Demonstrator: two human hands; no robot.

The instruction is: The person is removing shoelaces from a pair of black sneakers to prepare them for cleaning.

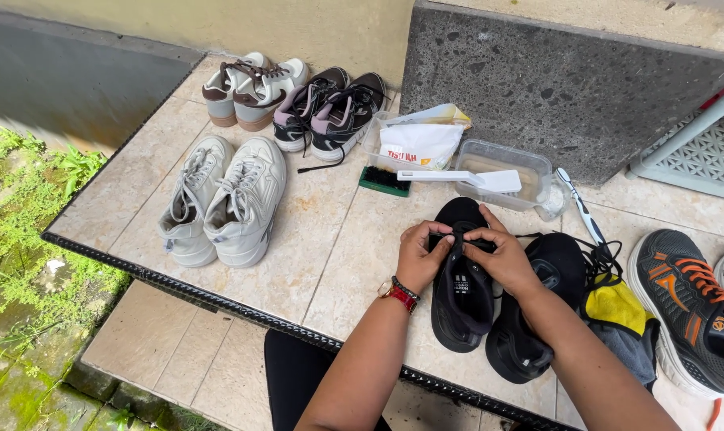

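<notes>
Head view: left hand (420, 254), right hand (502, 257) grip closed on black shoe (460, 307) near tile edge (218, 303).

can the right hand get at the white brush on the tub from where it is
Probably yes. The right hand rests on the black shoe, and the white brush lies across the tub just beyond it, with only bare tile between. It would have to let go of the shoe first.
</notes>
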